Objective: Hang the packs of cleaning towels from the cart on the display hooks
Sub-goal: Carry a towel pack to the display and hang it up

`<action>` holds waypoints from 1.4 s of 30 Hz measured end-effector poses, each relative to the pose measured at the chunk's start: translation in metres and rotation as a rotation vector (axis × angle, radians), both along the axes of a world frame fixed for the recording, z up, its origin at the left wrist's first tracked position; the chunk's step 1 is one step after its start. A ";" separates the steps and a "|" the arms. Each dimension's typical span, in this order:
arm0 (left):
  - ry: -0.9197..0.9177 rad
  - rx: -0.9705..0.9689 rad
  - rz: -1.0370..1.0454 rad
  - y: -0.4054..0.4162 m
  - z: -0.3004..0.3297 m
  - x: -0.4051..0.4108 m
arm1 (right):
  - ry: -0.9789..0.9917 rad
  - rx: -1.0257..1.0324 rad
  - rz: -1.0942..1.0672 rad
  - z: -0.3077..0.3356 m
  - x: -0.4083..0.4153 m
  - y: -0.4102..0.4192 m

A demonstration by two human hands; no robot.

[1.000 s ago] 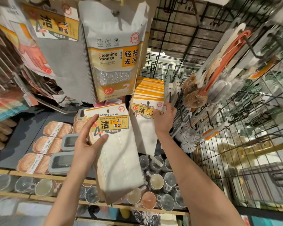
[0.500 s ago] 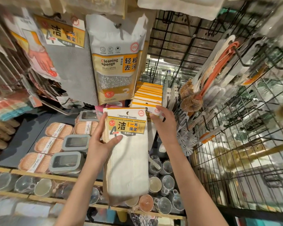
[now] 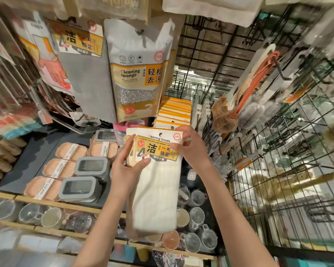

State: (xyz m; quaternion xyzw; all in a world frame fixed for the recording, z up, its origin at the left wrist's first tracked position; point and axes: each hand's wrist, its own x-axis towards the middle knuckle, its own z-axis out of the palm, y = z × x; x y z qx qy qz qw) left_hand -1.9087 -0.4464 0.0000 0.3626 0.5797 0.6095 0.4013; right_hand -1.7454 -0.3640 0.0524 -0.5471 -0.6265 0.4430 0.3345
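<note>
The pack of cleaning towels (image 3: 158, 170) is held upright in front of the display, its yellow header card level with the row of hung packs (image 3: 175, 112) already on the hook just behind and above it, and its small hang hole (image 3: 161, 134) sits near the card's top edge, apart from any hook as far as can be seen. The hook tip itself is hidden behind the card and the fingers, so the likeliest slip is that the hole misses the prong and the card buckles or tears at that thin strip above the hole. A second header edge shows just left of the front card, which suggests two packs are held together; if so, pushing both at once could catch only one, and the other could drop onto the cups (image 3: 196, 197) on the shelf below. The long cloth body hangs free and may swing into the soap dishes (image 3: 71, 151) or snag the brushes (image 3: 225, 116) on the wire grid (image 3: 278, 170) to the right. The left hand (image 3: 126, 170) grasps the pack from its left side, thumb lying across the front under the label and fingers wrapped behind, forearm rising from the lower left. The right hand (image 3: 193, 145) pinches the card's upper right corner, thumb on the printed face, fingers curled over the top, wrist bent inward, forearm coming up from the lower right.
</note>
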 end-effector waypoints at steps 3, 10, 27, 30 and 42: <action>-0.005 0.005 0.013 0.001 -0.002 0.001 | 0.012 -0.011 0.017 -0.001 0.003 0.000; -0.003 0.033 0.003 -0.001 -0.003 -0.001 | 0.097 -0.022 -0.045 -0.014 0.003 0.001; 0.151 0.026 0.103 -0.001 -0.018 -0.033 | 0.195 -0.135 -0.303 -0.052 0.005 0.036; 0.147 0.030 0.113 0.000 -0.019 -0.035 | 0.231 -0.145 -0.340 -0.058 0.005 0.040; 0.191 0.035 0.149 0.002 -0.020 -0.041 | -0.140 0.113 -0.405 -0.072 -0.010 0.056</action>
